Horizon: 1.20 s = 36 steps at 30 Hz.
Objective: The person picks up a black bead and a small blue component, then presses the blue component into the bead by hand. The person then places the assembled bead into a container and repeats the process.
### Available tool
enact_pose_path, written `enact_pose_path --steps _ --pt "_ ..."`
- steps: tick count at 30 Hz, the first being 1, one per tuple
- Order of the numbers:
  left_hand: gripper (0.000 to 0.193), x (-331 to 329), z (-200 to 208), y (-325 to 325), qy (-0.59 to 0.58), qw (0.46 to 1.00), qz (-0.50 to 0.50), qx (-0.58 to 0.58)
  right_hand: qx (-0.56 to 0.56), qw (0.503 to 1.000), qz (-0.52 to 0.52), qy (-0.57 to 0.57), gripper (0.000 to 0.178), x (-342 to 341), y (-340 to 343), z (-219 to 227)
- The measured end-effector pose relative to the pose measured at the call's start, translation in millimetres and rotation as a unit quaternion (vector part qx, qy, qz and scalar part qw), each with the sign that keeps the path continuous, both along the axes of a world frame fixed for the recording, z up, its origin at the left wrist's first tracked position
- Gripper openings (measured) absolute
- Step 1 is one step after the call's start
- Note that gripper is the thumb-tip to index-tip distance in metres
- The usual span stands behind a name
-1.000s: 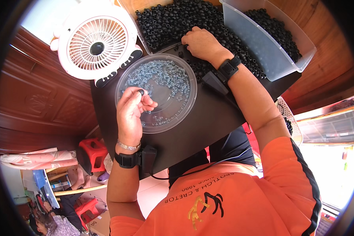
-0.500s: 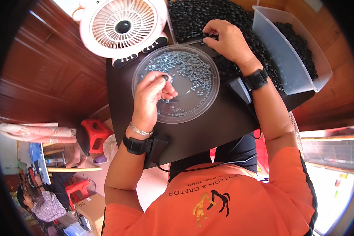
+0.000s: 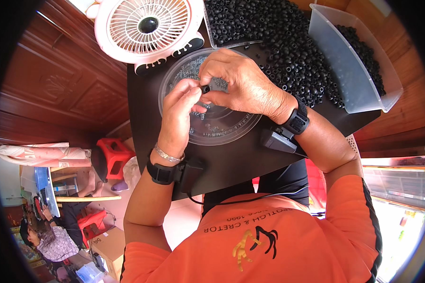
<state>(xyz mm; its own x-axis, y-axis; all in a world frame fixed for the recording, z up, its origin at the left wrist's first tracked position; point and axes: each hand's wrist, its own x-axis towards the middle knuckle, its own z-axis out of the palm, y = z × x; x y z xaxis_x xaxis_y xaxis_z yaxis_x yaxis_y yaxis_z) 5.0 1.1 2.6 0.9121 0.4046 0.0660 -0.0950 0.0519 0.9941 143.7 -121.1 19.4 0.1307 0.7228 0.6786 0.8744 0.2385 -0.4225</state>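
Over the round clear tray, both my hands meet at a small black hollow cap (image 3: 205, 89). My left hand (image 3: 178, 111) is closed, its thumb and index finger pinching the cap from the left. From the right, my right hand (image 3: 244, 84) curls round with thumb and index fingertips at the same cap; whether a second piece is hidden in these fingers I cannot tell. Below them, the round clear tray (image 3: 244, 134) holds many tiny silvery metal pieces (image 3: 190, 70), partly covered by my hands. A large pile of black hollow caps (image 3: 293, 56) spreads beyond my right hand.
A white fan (image 3: 148, 26) stands at the far left of the dark table (image 3: 151, 108). A clear bin (image 3: 347, 66) with more black caps lies at the far right. Wooden panelling flanks the table. Red stools (image 3: 114, 158) and another person (image 3: 56, 243) are at the left.
My right hand has come from the edge of the black pile, left and nearer, to meet my left hand over the tray. The left hand has stayed almost in place.
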Motion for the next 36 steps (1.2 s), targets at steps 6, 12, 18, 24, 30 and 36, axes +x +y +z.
enact_pose_path --steps 6,12,18,24,30,36 --pt "0.028 0 -4 -4 -0.022 0.998 -0.03 -0.041 0.026 0.999 -0.008 -0.02 0.028 -3 1 -3" --pt "0.028 -3 -4 -1 -0.064 0.988 -0.065 -0.127 0.051 0.999 0.003 -0.018 0.029 -8 2 -3" --pt "0.028 -2 -7 5 -0.057 0.99 -0.066 -0.108 0.055 0.998 0.014 -0.022 0.028 -4 2 -4" --pt "0.027 -3 -6 3 -0.072 0.985 -0.075 -0.14 0.05 0.999 0.006 0.004 0.028 -5 2 -2" --pt "0.024 -2 -3 1 -0.037 0.987 -0.076 -0.133 0.024 0.999 0.044 0.0 0.028 0 0 -1" --pt "0.027 0 -4 9 -0.024 0.988 -0.091 -0.124 0.021 0.997 0.045 -0.062 0.029 6 0 0"
